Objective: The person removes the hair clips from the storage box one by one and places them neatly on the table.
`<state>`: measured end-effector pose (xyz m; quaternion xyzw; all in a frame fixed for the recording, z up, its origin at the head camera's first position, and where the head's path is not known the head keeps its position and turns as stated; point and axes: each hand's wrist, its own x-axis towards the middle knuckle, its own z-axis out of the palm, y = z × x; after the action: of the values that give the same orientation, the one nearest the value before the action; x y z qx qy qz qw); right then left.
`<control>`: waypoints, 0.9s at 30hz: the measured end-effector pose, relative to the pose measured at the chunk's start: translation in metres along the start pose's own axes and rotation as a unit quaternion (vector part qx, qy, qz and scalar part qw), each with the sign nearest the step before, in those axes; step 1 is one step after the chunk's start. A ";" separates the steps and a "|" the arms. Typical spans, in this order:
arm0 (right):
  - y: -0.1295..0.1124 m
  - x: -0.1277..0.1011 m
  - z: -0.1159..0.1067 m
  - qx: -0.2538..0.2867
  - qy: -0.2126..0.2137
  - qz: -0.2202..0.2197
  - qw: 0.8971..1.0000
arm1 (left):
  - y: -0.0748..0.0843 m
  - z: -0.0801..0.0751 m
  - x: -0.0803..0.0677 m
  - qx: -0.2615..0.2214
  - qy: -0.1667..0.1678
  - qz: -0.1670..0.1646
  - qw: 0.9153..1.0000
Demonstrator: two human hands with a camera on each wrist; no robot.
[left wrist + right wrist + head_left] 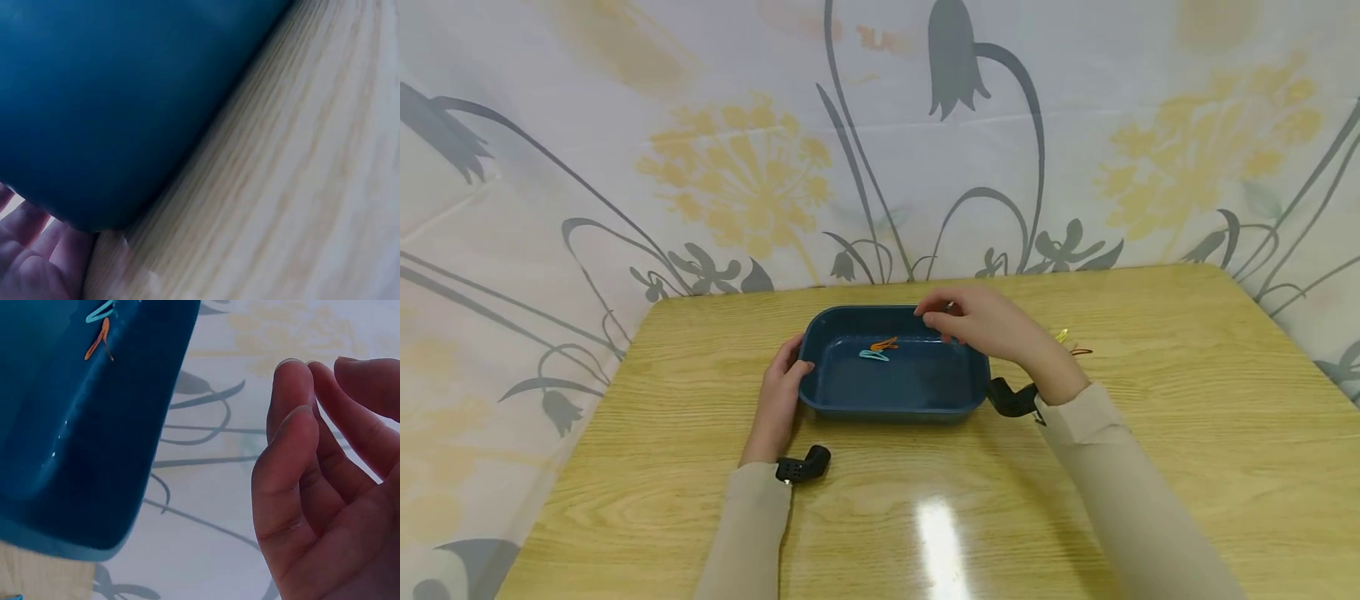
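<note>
On the table sits a deep blue rectangular tray (898, 408) with rounded corners. My left hand (782, 387) grips its left wall, thumb at the rim and fingers along the outside. Inside, an orange snap hair clip (885, 344) and a light turquoise one (874, 356) lie close together on the floor, toward the back left. Above the tray's back right corner, my right hand (973, 321) hovers with loosely bent fingers. In the right wrist view, nothing is between its thumb (369, 384) and fingers.
A yellow hair clip (1062, 336) and a dark red one (1080, 352) lie on the wooden table (1195, 400), partly behind my right wrist. A flower-patterned cloth (887, 150) hangs behind the table. A small blue piece (12, 597) shows at the right wrist view's corner.
</note>
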<state>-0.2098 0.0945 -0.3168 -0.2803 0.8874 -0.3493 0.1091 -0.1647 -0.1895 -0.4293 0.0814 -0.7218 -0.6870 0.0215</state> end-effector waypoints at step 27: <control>0.025 0.062 0.032 0.073 -0.083 0.029 0.993 | 0.000 -0.002 0.001 0.006 -0.005 -0.013 1.000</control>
<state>-0.2580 0.0560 -0.3571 -0.2743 0.8552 -0.3850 0.2126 -0.1652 -0.1920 -0.4297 0.0877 -0.7246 -0.6835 0.0084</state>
